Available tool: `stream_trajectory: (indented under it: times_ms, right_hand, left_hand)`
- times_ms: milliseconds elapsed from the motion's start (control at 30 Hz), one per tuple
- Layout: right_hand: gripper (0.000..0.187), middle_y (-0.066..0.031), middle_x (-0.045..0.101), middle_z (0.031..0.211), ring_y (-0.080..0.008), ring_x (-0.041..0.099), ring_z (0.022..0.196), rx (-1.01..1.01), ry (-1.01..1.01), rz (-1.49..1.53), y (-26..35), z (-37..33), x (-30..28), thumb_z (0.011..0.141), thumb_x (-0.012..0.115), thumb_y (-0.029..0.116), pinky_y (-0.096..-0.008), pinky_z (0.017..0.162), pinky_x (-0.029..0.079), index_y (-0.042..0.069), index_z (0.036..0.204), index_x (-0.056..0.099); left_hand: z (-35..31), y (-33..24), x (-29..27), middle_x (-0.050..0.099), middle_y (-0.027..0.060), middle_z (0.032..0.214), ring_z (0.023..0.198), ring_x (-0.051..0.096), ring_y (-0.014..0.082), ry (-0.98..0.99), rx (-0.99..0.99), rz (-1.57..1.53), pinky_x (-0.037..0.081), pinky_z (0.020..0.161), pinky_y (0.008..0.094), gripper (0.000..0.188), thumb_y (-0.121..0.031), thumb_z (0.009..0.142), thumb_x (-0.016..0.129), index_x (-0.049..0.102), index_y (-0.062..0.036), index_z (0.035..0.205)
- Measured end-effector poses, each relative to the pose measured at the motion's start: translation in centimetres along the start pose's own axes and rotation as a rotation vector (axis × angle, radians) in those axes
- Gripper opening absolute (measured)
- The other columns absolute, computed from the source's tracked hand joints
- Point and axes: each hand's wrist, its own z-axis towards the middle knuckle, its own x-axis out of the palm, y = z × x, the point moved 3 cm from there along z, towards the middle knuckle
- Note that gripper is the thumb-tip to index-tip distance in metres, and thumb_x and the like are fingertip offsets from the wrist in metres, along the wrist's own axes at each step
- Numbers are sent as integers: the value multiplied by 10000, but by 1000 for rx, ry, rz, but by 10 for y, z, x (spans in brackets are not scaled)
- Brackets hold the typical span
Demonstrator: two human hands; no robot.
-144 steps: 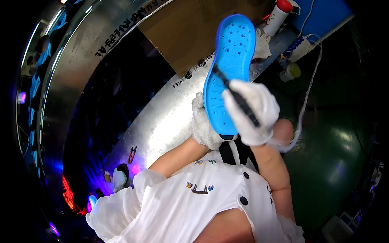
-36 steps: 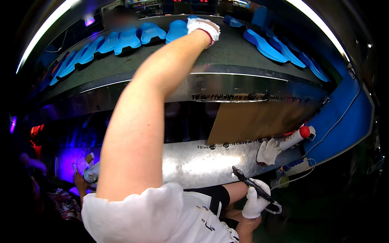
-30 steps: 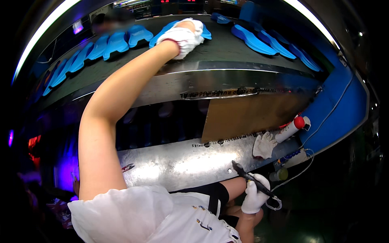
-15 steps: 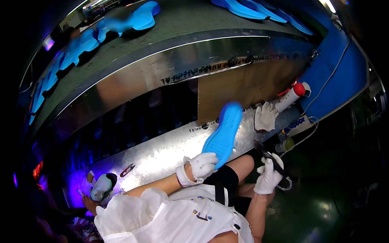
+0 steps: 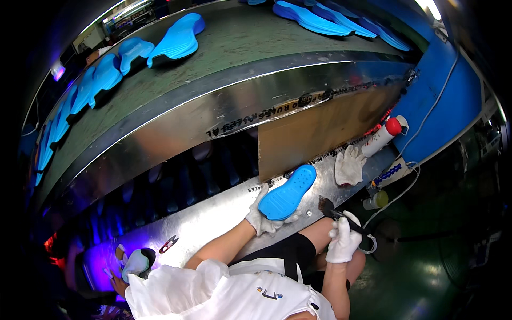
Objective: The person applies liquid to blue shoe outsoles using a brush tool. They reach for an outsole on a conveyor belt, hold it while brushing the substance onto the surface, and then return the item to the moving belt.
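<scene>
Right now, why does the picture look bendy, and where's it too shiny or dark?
In the head view, fisheye distortion bends the long metal panel into a curve; in that same view, white glare washes out part of the metal bench, the gap under the panel is dark, and the blue sole looks fairly clear.

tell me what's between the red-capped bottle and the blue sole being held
In the head view, a loose white glove lies between the bottle and the sole in the left hand.
</scene>
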Motion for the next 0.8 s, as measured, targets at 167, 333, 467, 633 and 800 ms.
stream_trajectory:
  times_ms: [167, 333, 467, 633, 800]
  right_hand:
    - [221, -39, 628, 819, -73, 569, 624, 72, -44, -69, -10, -2, -6, 860, 685, 82, -196, 524, 449, -24, 1048, 637]
    - [233, -50, 650, 794, -103, 592, 621, -177, 87, -301, 4, 26, 19, 826, 722, 102, -241, 589, 481, -30, 1004, 650]
    - [179, -58, 679, 817, -161, 636, 707, -721, 215, -649, 34, 1, 49, 739, 760, 43, -295, 652, 507, 33, 902, 688]
    - [231, -78, 664, 836, -248, 640, 723, -732, 478, -639, 75, -36, 50, 755, 755, 68, -339, 639, 508, 71, 968, 664]
    - [240, -97, 650, 794, -243, 628, 670, -985, 407, -650, 73, -33, 69, 686, 774, 37, -321, 635, 496, 52, 907, 683]
  left_hand:
    - [26, 21, -10, 548, 346, 1202, 957, 613, 475, 21, -32, -157, 553, 710, 473, 971, -812, 824, 328, 455, -22, 1374]
    - [11, 48, 40, 501, 316, 1305, 1048, 596, 456, 97, 81, 68, 494, 923, 558, 839, -670, 918, 328, 423, 23, 1380]
    - [10, 58, 54, 540, 250, 1300, 1081, 599, 410, 2, 327, 117, 489, 953, 526, 701, -545, 943, 363, 445, 5, 1369]
    - [10, 54, 60, 589, 207, 1249, 1070, 615, 343, -14, 390, 154, 473, 987, 474, 681, -543, 937, 320, 508, -12, 1321]
    - [-1, 68, 96, 602, 131, 1179, 1040, 603, 240, 31, 458, 502, 498, 944, 384, 366, -256, 975, 431, 542, -36, 1246]
